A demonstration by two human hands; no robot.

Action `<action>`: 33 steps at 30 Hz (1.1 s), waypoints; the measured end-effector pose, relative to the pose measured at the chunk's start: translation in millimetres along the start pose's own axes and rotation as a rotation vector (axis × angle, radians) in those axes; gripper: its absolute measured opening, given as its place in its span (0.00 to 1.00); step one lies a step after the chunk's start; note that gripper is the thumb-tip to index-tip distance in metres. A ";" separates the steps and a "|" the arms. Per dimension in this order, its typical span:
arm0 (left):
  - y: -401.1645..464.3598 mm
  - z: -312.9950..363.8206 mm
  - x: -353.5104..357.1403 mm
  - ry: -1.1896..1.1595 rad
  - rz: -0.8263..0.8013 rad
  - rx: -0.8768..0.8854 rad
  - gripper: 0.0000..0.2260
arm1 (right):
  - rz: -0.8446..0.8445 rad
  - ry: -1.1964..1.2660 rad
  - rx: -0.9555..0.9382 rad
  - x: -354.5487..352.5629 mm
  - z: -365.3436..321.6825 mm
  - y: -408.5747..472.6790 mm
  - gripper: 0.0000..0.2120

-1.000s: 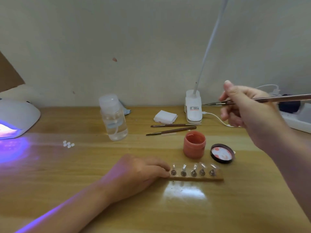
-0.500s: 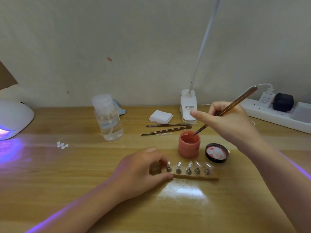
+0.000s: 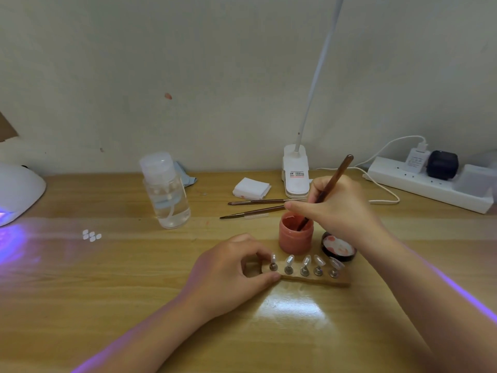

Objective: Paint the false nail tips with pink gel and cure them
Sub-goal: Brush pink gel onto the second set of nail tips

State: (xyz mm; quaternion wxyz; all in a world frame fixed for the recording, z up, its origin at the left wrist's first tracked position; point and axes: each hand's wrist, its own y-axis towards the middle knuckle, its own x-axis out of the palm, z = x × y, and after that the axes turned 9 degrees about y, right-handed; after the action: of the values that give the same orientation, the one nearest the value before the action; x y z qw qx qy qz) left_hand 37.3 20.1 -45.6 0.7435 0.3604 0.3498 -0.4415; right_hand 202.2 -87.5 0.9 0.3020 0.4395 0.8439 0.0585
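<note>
Holding the brush (image 3: pixel 326 190), the right hand (image 3: pixel 341 208) dips it in the pink gel pot (image 3: pixel 295 234); the left hand (image 3: pixel 228 273) pinches the wooden strip (image 3: pixel 317 278) with five clear nail tips (image 3: pixel 305 261)

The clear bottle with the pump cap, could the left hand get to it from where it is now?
Probably yes: bare table lies between the left hand and the bottle, but that hand must first let go of the nail holder.
</note>
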 end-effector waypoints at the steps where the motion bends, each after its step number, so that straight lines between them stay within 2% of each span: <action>1: 0.3 -0.1 0.3 -0.009 0.003 -0.005 0.07 | 0.002 -0.005 -0.008 1.1 0.6 -0.5 0.20; 7: -1.8 1.5 -0.1 -0.037 -0.002 -0.023 0.07 | -0.015 -0.029 -0.038 5.2 1.2 -4.5 0.19; 19: -6.7 -1.9 -1.9 -0.092 0.028 -0.014 0.07 | 0.066 0.221 0.064 -22.8 4.8 9.9 0.18; 33: -7.3 -1.8 -2.7 -0.072 0.007 -0.010 0.08 | -0.001 0.306 0.123 -30.8 11.0 11.2 0.18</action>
State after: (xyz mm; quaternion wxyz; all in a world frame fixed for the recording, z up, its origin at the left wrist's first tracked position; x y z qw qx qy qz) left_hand 29.3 20.2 -45.9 0.7590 0.3418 0.3236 -0.4499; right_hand 229.6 -106.4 10.2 0.1425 0.4428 0.8822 0.0726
